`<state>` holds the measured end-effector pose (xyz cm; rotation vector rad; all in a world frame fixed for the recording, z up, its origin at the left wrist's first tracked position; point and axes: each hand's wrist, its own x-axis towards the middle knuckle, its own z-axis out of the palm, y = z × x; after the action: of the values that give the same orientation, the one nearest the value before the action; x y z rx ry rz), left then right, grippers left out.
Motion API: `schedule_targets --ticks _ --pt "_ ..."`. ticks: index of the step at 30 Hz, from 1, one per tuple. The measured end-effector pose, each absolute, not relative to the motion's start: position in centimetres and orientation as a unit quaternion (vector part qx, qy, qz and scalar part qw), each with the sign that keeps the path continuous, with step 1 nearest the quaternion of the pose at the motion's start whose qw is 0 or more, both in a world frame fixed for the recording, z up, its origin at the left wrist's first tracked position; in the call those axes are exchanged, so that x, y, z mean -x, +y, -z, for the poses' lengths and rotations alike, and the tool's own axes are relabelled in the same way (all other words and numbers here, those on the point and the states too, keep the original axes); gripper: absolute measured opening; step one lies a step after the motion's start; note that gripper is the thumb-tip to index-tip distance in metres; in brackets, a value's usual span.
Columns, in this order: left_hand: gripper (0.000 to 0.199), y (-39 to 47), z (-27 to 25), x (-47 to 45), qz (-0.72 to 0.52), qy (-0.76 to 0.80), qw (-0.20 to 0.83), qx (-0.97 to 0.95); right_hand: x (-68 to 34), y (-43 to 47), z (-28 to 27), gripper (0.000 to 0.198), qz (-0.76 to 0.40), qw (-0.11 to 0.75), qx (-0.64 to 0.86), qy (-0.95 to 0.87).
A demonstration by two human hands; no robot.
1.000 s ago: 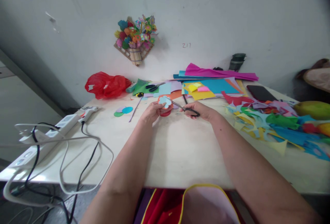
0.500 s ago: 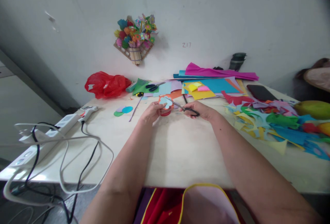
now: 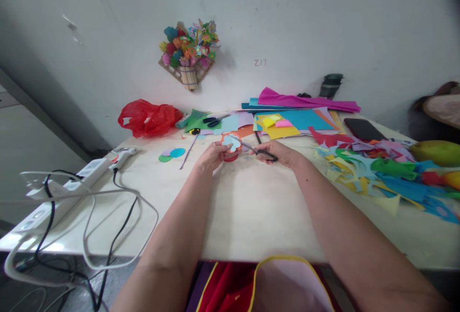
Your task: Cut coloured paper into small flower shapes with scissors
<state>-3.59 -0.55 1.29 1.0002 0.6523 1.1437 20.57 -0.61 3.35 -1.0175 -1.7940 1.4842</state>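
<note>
Between the thumb and fingers of my left hand (image 3: 214,155) is a paper flower (image 3: 230,142), pale blue on an orange scalloped piece. My right hand (image 3: 276,152) is closed around the dark handles of a pair of scissors (image 3: 265,153). Their blades point left and reach over the paper flower. A red paper piece (image 3: 230,157) shows just below the flower; whether it is held or lies on the table cannot be told. Left of my hands lie round paper discs (image 3: 177,152) in blue, green and lilac, and a thin purple strip (image 3: 188,152).
Paper scraps (image 3: 381,173) cover the right side, with a dark phone (image 3: 364,129) behind. Coloured sheets (image 3: 309,119) and black-handled scissors (image 3: 212,121) lie at the back. A red plastic bag (image 3: 149,118), a power strip (image 3: 68,192) and loose cables are at the left. Paper flowers (image 3: 190,46) hang on the wall.
</note>
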Motion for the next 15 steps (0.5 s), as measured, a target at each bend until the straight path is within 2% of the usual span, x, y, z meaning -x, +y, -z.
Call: schedule_targets --ticks 15 --pt "0.023 -0.37 -1.15 3.66 -0.508 0.296 0.669 -0.455 -20.50 -0.64 -3.45 0.043 -0.561 0.298 0.381 -0.671"
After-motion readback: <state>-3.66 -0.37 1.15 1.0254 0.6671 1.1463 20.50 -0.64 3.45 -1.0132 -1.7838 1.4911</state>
